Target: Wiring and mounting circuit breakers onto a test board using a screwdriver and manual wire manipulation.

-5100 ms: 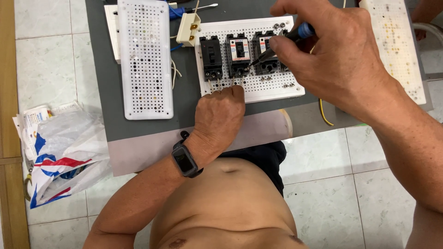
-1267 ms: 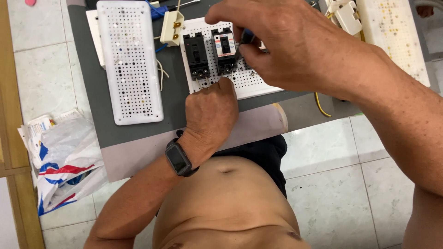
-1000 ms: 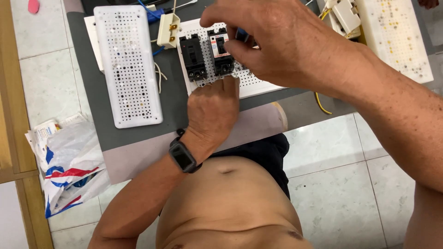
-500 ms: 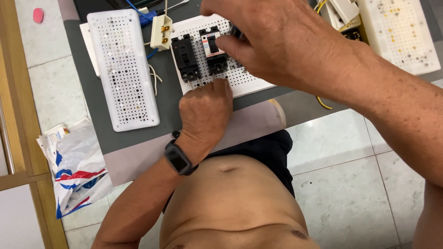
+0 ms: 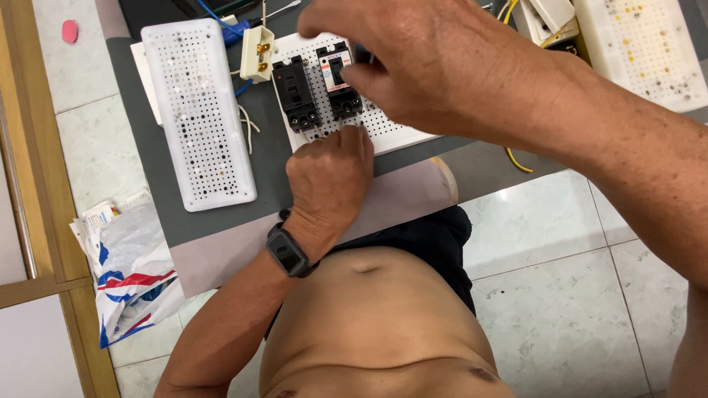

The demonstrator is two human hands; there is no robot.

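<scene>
A white perforated mounting board (image 5: 402,134) lies on a grey mat (image 5: 265,166) and carries two visible black circuit breakers (image 5: 295,92) (image 5: 341,87). My left hand (image 5: 328,177), with a dark watch (image 5: 287,252) on the wrist, is curled and presses down on the board's near edge just below the breakers. My right hand (image 5: 435,66) hovers over the board's right part and hides it. Its fingers are pinched around a blue-handled screwdriver (image 5: 362,52) right beside the second breaker; only a bit of the handle shows.
A second, long perforated white board (image 5: 199,110) lies to the left, with a cream terminal block (image 5: 257,53) beside it. A third perforated board (image 5: 641,44) and white boxes sit at top right. A yellow wire (image 5: 518,161) hangs off the mat. A plastic bag (image 5: 133,273) lies on the tiled floor.
My right hand has moved left along the board and now covers the third breaker. My left hand has stayed pressed on the board's near edge. The view has drifted.
</scene>
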